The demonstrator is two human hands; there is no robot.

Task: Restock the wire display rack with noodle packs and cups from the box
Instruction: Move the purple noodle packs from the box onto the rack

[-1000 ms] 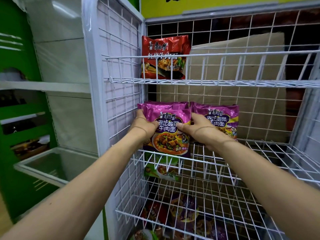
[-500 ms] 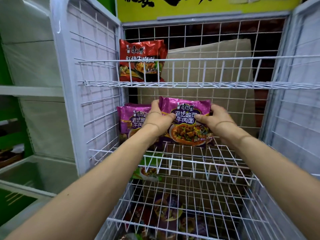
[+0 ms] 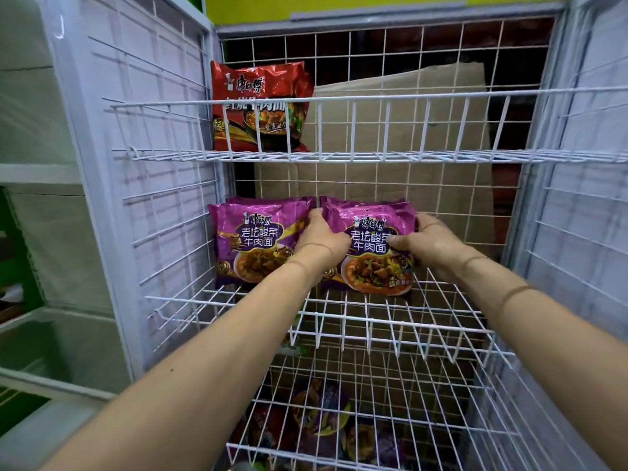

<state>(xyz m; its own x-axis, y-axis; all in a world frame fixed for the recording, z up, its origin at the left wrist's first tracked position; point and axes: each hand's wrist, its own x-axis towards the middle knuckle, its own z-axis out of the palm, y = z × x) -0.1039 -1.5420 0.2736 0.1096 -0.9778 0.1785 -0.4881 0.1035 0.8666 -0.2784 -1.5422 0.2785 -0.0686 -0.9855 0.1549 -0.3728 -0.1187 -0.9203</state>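
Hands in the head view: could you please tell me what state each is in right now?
Left hand: holds the right purple pack by its left edge.
Right hand: holds that pack's right edge.

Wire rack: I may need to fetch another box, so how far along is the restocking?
Done: a red pack stands on the top shelf, and purple packs stand at the left of the middle shelf. In hand: the left hand and right hand hold a second purple pack beside them. Left: both shelves are bare to the right.
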